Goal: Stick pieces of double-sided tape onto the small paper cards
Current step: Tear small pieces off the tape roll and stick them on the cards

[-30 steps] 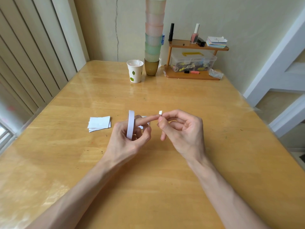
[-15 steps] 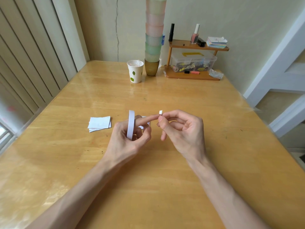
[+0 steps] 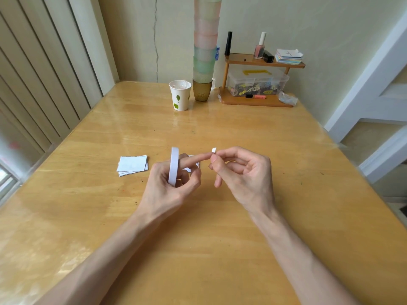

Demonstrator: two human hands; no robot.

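My left hand (image 3: 169, 183) grips a white roll of double-sided tape (image 3: 173, 166) held on edge above the table, with its index finger stretched out to the right. A small white tape piece (image 3: 213, 150) stands up at that fingertip, where my right hand (image 3: 242, 172) pinches it between thumb and forefinger. A small stack of white paper cards (image 3: 132, 165) lies on the table left of my left hand. Another card (image 3: 193, 161) is partly hidden behind my left fingers.
At the far edge of the wooden table (image 3: 220, 249) stand a paper cup (image 3: 180, 95), a tall stack of plastic cups (image 3: 204, 51) and a small wooden shelf (image 3: 257, 100) with a clear box and bottles. A radiator runs along the left.
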